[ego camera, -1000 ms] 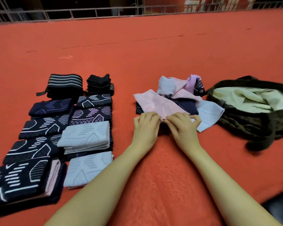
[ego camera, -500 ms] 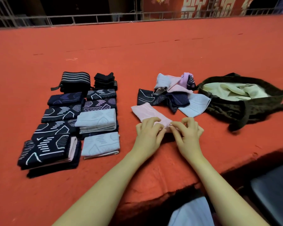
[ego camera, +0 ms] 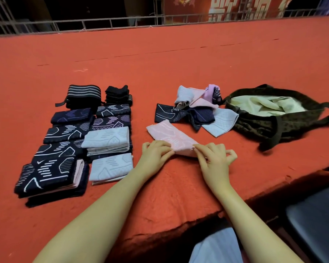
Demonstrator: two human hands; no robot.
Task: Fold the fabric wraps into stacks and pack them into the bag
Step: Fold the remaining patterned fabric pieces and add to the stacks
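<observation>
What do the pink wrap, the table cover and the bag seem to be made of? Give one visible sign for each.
Pink wrap: probably a soft knit, matte, with a raised woven-in line pattern.
Table cover: felt-like red cloth, going by its fuzzy nap and ragged front edge.
Bag: likely limp dark patterned textile with a pale lining; it slumps and creases.

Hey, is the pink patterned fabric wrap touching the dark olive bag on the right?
Apart. The head view shows bare red table cover between the pink patterned fabric wrap and the dark olive bag.
</observation>
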